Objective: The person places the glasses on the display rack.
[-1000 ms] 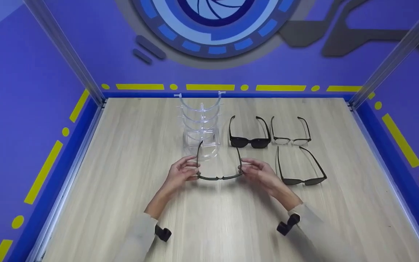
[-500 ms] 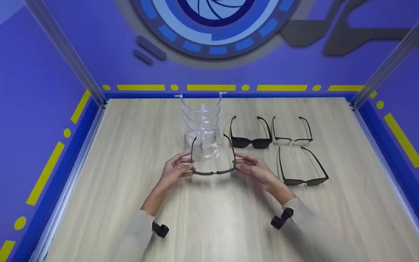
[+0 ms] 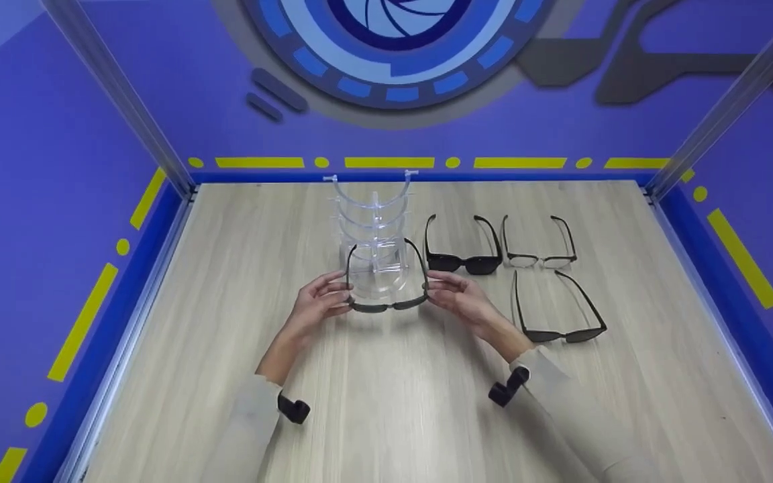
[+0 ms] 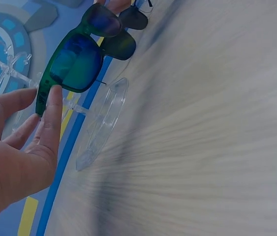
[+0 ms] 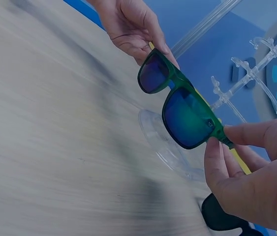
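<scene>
Both hands hold a pair of sunglasses (image 3: 370,308) above the table, temples unfolded and pointing away. The wrist views show a green frame and blue-green mirrored lenses (image 5: 187,118). My left hand (image 3: 319,300) pinches the left hinge corner between thumb and fingers; my right hand (image 3: 464,302) pinches the right one. Just beyond stands a clear plastic glasses rack (image 3: 376,225) with several curved arms, one above another. In the head view the temple tips overlap its lower part. The rack's round clear base (image 4: 104,123) appears under the sunglasses in the left wrist view.
Right of the rack, black sunglasses (image 3: 464,263) and thin-framed clear glasses (image 3: 539,260) lie with temples open. Nearer sits another dark pair of sunglasses (image 3: 564,335). Blue panels (image 3: 386,144) enclose the wooden table (image 3: 386,416) at the back and sides.
Both hands have carried the sunglasses away from the person and slightly left, closer to the rack. The front of the frame has tilted so more lens shows. The other glasses stay where they were.
</scene>
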`<state>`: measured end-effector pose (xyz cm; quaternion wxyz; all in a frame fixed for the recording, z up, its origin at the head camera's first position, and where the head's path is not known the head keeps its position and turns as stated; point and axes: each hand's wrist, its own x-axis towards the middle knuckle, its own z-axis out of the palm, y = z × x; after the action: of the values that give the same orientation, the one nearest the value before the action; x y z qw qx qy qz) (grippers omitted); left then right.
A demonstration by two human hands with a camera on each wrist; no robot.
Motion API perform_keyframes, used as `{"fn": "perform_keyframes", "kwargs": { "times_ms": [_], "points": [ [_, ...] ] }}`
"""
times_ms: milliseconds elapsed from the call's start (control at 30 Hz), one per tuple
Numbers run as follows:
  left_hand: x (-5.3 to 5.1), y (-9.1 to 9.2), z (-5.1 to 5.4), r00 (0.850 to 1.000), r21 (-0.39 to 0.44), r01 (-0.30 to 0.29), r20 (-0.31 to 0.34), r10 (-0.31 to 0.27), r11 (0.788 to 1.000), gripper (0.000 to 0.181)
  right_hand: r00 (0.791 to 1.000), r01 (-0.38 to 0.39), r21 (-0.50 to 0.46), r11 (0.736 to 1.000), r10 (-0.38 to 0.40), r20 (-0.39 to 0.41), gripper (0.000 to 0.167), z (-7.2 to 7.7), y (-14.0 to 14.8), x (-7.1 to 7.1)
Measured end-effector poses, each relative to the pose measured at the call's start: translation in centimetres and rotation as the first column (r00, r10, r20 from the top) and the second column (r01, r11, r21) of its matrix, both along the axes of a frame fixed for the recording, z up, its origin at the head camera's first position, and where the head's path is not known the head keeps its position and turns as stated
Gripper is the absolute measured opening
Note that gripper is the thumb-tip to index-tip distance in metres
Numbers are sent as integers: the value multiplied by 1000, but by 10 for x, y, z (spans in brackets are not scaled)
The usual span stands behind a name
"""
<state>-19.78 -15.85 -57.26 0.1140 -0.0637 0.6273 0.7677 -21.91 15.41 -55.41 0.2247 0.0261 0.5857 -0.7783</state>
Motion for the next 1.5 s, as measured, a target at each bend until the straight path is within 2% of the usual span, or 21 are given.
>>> {"fn": "perform_keyframes", "kwargs": {
  "times_ms": [133,267,500,733,833,1067,1200,1367,1500],
  "points": [
    [-7,-4,0,1000,20,1,16,-1,1000,58,1000,8,-5,1000,-8,2,54,0,-4,-9],
    [-16,-7,0,999,40,-24,41,22,999,59,1000,31,-10,999,-31,3,53,3,-10,-18],
    [-35,-9,-1,998,64,-56,43,53,996,58,995,99,-20,995,-98,18,49,4,-20,-34],
    [-51,-13,-1,994,92,-104,45,100,990,52,992,124,-23,992,-124,13,48,4,-31,-50],
    [-57,-13,0,992,98,-122,45,118,988,51,992,123,10,992,-123,-3,47,6,-33,-55],
    [-71,-12,0,988,58,-150,34,148,987,48,996,81,184,980,-72,-54,46,11,-36,-65],
    [-77,-12,-1,986,42,-164,25,163,986,47,994,96,196,976,-84,-65,46,11,-40,-69],
    [-80,-13,-6,983,38,-183,26,182,982,46,988,124,213,969,-101,-115,44,9,-46,-70],
    [-79,-13,-9,983,33,-183,39,181,983,44,977,149,277,949,-97,-191,41,8,-49,-68]
  ]
}}
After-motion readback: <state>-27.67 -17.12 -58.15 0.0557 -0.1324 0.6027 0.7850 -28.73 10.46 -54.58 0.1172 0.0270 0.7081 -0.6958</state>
